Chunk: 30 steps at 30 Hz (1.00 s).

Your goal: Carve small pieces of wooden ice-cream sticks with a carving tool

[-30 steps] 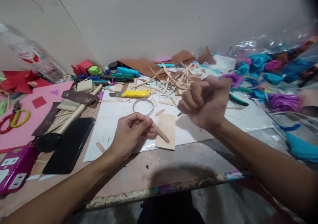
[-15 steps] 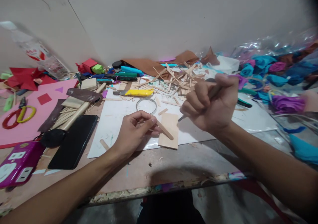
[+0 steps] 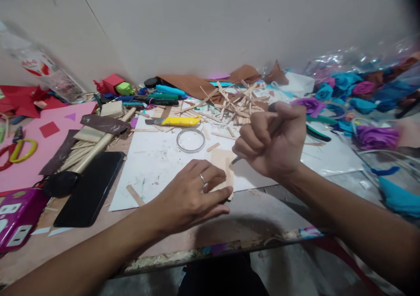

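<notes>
My left hand [image 3: 197, 195], with a ring on one finger, reaches over a small flat wooden board [image 3: 217, 156] on the white sheet. Its fingers are apart, and the index fingertip is at the near end of a craft stick [image 3: 228, 169] that lies lengthwise on the board. Closed around a slim dark pen-like tool [image 3: 235, 160], my right hand [image 3: 272, 140] is raised just right of the board. The tool's thin tip shows below the curled fingers and points down toward the board; most of its body is hidden in the fist.
Behind the hands are a tape ring [image 3: 190, 140], a yellow utility knife [image 3: 177, 121] and a pile of wooden sticks [image 3: 243, 101]. To the left lie a black phone [image 3: 90, 188], scissors [image 3: 19, 149] and a purple device [image 3: 21, 217]. Crepe-paper flowers [image 3: 377, 136] crowd the right.
My left hand has turned palm down and moved right and nearer; the craft stick it pinched now lies on the board. My right hand keeps its grip, barely moved.
</notes>
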Each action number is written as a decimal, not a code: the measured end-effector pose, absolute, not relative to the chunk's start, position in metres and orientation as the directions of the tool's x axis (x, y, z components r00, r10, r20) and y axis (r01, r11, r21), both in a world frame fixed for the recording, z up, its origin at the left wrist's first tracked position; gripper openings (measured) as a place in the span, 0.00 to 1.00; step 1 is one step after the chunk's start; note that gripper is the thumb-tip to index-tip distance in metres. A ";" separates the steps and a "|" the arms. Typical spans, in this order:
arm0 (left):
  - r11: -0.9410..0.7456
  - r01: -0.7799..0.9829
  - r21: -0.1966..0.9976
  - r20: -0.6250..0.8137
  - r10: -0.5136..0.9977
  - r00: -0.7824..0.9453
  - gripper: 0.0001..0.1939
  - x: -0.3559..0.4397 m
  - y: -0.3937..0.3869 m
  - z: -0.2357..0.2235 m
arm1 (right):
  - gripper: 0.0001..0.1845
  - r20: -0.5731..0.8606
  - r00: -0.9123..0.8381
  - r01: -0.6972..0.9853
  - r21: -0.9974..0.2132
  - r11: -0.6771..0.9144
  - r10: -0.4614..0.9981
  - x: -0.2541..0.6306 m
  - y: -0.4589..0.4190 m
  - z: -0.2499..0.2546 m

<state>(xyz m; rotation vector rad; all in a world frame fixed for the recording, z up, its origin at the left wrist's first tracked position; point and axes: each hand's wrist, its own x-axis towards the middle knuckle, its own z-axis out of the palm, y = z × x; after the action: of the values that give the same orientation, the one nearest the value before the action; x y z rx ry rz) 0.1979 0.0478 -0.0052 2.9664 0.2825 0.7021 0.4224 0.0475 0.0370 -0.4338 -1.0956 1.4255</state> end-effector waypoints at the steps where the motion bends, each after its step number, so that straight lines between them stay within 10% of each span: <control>1: -0.977 0.164 0.139 0.433 0.209 0.877 0.19 0.196 0.049 -0.005 | 0.38 0.339 -0.215 -0.567 -0.807 0.165 0.916 0.421 0.047 0.036; 30: -0.955 0.225 0.194 0.279 0.274 0.920 0.38 0.194 0.044 -0.015 | 0.43 0.090 -0.145 -0.557 -0.831 -0.006 0.985 0.403 0.044 0.034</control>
<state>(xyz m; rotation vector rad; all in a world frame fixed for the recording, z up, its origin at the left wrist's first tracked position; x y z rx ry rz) 0.1938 0.0435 -0.0148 2.9221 0.3820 0.4588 0.4026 0.0445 0.0337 -0.6487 -0.8935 1.5173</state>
